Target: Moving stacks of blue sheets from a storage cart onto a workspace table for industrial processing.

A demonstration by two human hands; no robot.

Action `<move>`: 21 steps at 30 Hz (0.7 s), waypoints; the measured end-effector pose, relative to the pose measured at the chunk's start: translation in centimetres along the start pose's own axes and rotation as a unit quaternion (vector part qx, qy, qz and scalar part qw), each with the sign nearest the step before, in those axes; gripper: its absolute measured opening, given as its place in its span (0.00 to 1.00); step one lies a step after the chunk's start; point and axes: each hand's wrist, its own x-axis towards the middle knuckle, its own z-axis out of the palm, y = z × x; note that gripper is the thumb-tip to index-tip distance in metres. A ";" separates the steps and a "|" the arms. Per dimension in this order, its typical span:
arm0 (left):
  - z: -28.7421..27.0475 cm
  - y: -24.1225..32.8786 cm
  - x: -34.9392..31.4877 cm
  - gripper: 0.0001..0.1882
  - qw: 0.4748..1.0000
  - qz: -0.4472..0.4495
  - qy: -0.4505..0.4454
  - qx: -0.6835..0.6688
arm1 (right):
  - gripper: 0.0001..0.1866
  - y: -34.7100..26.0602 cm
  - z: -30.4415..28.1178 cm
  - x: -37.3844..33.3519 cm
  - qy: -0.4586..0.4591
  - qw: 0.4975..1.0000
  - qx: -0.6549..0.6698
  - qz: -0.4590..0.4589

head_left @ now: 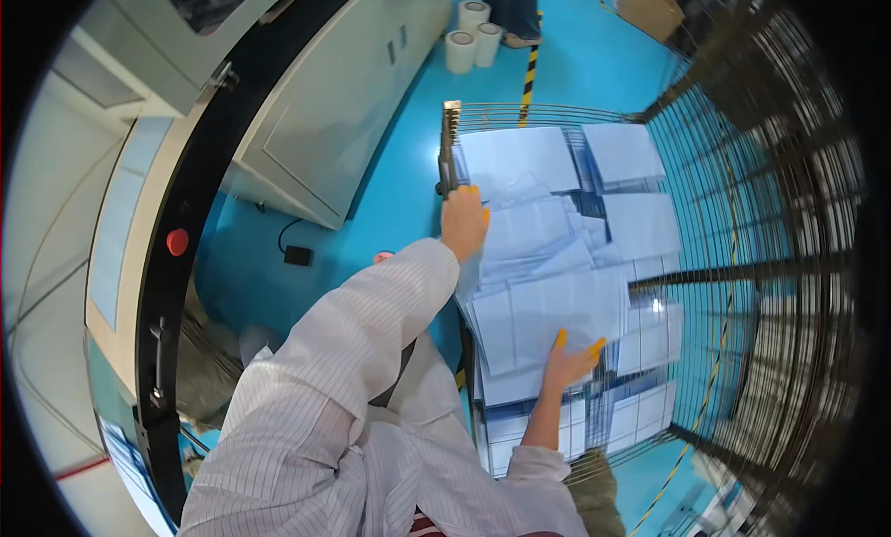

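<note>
Teal floor (390, 203) throughout; grey machine cabinet (343, 101) at 11 o'clock; white rolls (471, 36) at 12; cardboard box (650, 8) at 1

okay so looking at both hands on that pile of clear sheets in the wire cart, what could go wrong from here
1. The clear sheets lie fanned and overlapping, not squared up, so pressing with the left hand and right hand could make some slide off the heap.
2. The pile reaches the wire cart edge near the left hand, so sheets might slip over onto the teal floor.
3. Fingers beside the cart's metal corner post could get pinched or scraped.
</note>
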 end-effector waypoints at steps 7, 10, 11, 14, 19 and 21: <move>2.9 -5.8 4.8 0.11 0.949 -0.288 -0.075 -0.106 | 0.34 2.3 5.5 -2.8 -0.063 0.956 -0.172 -0.231; 3.7 -7.0 5.4 0.09 0.956 -0.268 -0.086 -0.079 | 0.33 1.9 5.2 -2.0 -0.061 0.955 -0.125 -0.262; 3.8 -7.0 5.8 0.09 0.954 -0.275 -0.079 -0.084 | 0.33 2.2 5.3 -1.4 -0.062 0.950 -0.097 -0.289; 4.1 -7.2 5.0 0.08 0.976 -0.190 -0.084 -0.064 | 0.32 1.6 4.5 -2.2 -0.054 0.955 -0.091 -0.276; 4.2 -8.0 3.1 0.07 0.980 -0.194 -0.022 -0.031 | 0.31 2.4 4.5 -2.3 -0.095 0.935 -0.083 -0.331; 3.8 -8.5 2.3 0.07 0.978 -0.193 -0.065 -0.041 | 0.32 2.2 3.8 -2.3 -0.115 0.942 -0.083 -0.304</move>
